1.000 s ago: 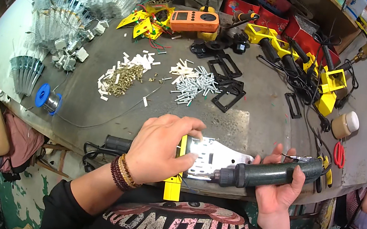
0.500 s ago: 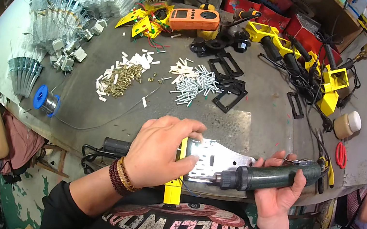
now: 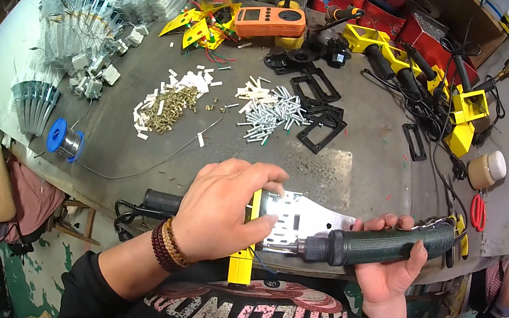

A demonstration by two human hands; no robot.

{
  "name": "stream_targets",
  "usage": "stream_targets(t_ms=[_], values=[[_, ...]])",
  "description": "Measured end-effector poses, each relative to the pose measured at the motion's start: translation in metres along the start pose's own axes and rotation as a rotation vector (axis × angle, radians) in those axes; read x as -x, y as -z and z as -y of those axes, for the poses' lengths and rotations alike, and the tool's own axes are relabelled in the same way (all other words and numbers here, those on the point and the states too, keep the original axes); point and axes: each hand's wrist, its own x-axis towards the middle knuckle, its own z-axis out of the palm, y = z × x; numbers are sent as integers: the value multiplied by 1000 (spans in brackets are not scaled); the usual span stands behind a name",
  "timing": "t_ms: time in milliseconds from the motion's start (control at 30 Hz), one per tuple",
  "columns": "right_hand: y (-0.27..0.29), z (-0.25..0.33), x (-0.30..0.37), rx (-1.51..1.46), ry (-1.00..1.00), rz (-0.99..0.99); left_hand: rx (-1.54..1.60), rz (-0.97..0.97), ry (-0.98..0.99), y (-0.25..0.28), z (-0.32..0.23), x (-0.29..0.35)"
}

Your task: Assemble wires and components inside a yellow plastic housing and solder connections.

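Note:
My left hand is closed around a yellow frame and a shiny perforated metal plate at the bench's near edge. A black handle with a cable sticks out to the left, partly behind that hand. In my right hand lies a dark green electric screwdriver, fingers and thumb curled around its body. Its bit points left and meets the near edge of the plate beside the yellow frame; the exact contact spot is too small to make out.
Beyond my hands lie piles of silver screws, brass-coloured parts and black frames. A solder spool stands left. To the right are yellow housings with cables, a jar and red-handled scissors. An orange meter sits far back.
The electric screwdriver and my right hand have shifted slightly to the right. My left hand keeps its grip on the yellow frame, almost still.

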Motion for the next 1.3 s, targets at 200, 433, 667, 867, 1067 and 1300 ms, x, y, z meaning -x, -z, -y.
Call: stream_targets(t_ms=[200, 433, 667, 867, 1067, 1300], values=[[5, -3, -2, -69, -30, -21, 7, 0, -1, 0, 0, 0], [4, 9, -15, -136, 7, 38, 21, -6, 8, 1, 0, 0], [-2, 7, -42, -175, 44, 0, 36, -19, 13, 3, -1, 1], [0, 4, -47, -169, 46, -38, 41, -12, 32, 4, -2, 0], [1, 4, -49, -194, 29, -11, 55, -1, 29, 5, -1, -1], [-1, 1, -50, -191, 36, 7, 62, 0, 22, 5, 0, -1]])
